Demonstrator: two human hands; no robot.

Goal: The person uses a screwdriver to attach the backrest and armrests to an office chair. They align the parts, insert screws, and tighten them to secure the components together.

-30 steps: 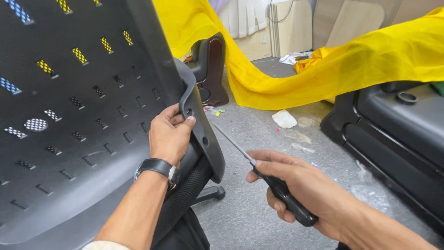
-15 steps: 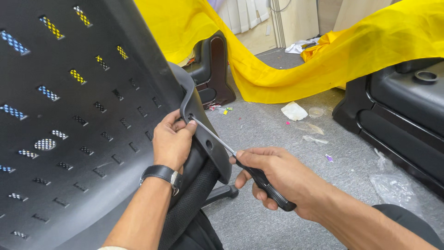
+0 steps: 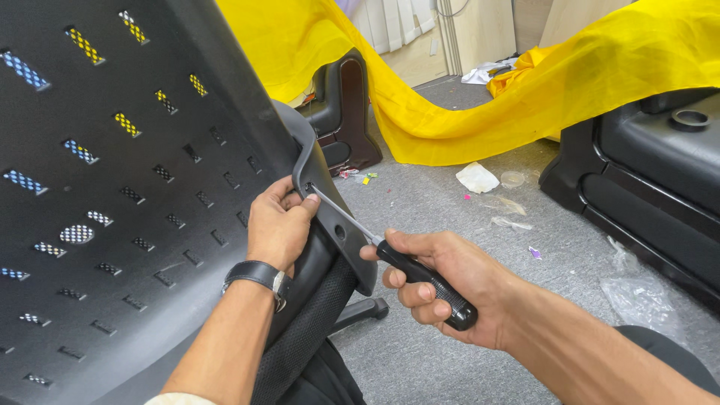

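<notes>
A black perforated plastic chair back fills the left of the view. A curved black bracket runs along its right edge. My left hand, with a black wristwatch, grips that edge and bracket, thumb beside the screw spot. My right hand holds a black-handled screwdriver. Its metal shaft slants up left and the tip meets the bracket just by my left thumb. Black mesh of the chair seat shows below the bracket.
Yellow cloth drapes across the back over furniture. A dark armrest part stands on the grey floor behind the bracket. Black chair parts lie at right. Paper scraps and a plastic bag litter the floor. A chair base leg pokes out.
My right hand has moved up and left with the screwdriver, bringing its tip from beside the bracket onto it near my left thumb. The left hand kept its grip.
</notes>
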